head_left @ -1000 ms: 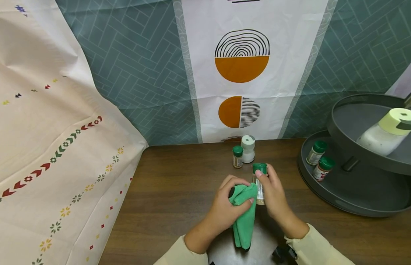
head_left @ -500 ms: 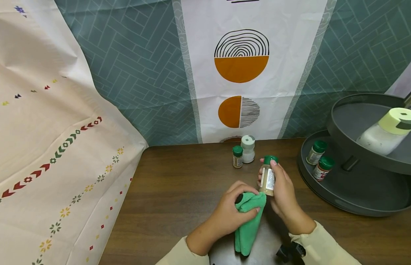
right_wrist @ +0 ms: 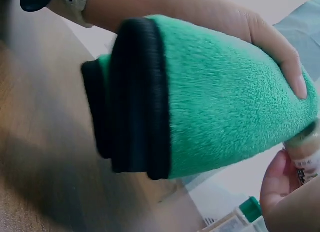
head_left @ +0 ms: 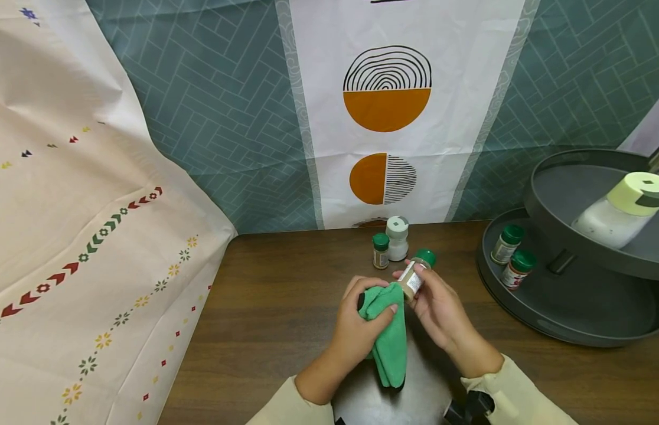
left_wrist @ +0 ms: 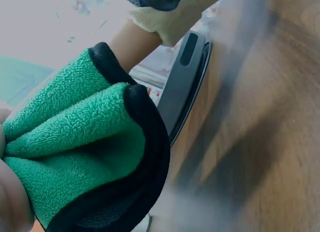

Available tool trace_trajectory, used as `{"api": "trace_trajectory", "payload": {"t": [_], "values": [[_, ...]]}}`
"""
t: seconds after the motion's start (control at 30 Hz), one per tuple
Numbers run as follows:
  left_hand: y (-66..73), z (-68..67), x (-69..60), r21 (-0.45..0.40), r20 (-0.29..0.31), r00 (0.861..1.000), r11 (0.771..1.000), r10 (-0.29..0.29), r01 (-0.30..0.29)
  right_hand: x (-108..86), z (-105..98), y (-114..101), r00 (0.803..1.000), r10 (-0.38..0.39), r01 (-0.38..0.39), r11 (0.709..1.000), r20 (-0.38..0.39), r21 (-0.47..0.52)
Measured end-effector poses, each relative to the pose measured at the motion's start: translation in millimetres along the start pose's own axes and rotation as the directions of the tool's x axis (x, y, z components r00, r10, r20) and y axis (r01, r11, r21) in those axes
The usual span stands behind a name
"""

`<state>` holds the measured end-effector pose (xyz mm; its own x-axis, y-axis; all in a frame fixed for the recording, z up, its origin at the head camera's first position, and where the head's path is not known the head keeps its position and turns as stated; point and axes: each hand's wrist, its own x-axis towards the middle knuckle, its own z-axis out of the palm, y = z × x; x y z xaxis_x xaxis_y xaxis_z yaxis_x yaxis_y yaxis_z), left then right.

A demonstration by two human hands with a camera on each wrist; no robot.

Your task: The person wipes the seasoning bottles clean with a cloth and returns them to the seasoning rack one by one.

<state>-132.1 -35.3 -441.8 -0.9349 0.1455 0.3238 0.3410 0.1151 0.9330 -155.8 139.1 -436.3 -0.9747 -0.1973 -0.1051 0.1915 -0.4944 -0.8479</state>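
In the head view my left hand (head_left: 356,324) grips a folded green cloth (head_left: 392,348) with black edging. My right hand (head_left: 441,313) holds a spice jar (head_left: 411,281) with a green lid, tilted so the lid points up and right. The cloth touches the jar's lower end. In the right wrist view the cloth (right_wrist: 225,97) covers part of the jar (right_wrist: 306,154). The left wrist view shows the cloth's folds (left_wrist: 75,127) close up.
Behind the hands stand a small green-lidded jar (head_left: 380,251) and a white-capped jar (head_left: 397,238). At right, a two-tier dark tray (head_left: 574,339) holds two green-lidded jars (head_left: 507,244) below and a white bottle (head_left: 608,221) above. Patterned cloth (head_left: 122,265) hangs at left.
Since half a second ago, the jar has shifted left and tilted more, with its lid to the right. My left hand and the cloth have moved slightly left and up.
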Motion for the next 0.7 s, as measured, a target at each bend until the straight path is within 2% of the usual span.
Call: {"api": "trace_trajectory", "payload": {"t": [0.13, 0.3, 0.53, 0.7], "values": [[0.5, -3.8, 4.0, -0.014, -0.052, 0.998, 1.0, -0.023, 0.023, 1.0, 1.0, 0.9, 1.0, 0.014, -0.013, 1.0, -0.007, 0.027], [0.4, -7.0, 6.2, -0.016, -0.073, 0.997, 0.999, -0.036, 0.035, 0.3, 0.8, 1.2, 1.0, -0.013, 0.013, 0.999, 0.007, 0.046], [-1.7, -7.1, 5.7, 0.002, -0.065, 0.997, 0.999, -0.049, 0.049, 0.5, -1.9, 1.6, 0.995, -0.079, 0.073, 0.993, 0.06, 0.096], [-1.6, -5.2, 4.5, 0.022, -0.032, 0.997, 0.997, -0.068, 0.068, 0.6, -1.9, 1.2, 0.994, -0.101, 0.096, 0.99, 0.039, 0.106]]}}
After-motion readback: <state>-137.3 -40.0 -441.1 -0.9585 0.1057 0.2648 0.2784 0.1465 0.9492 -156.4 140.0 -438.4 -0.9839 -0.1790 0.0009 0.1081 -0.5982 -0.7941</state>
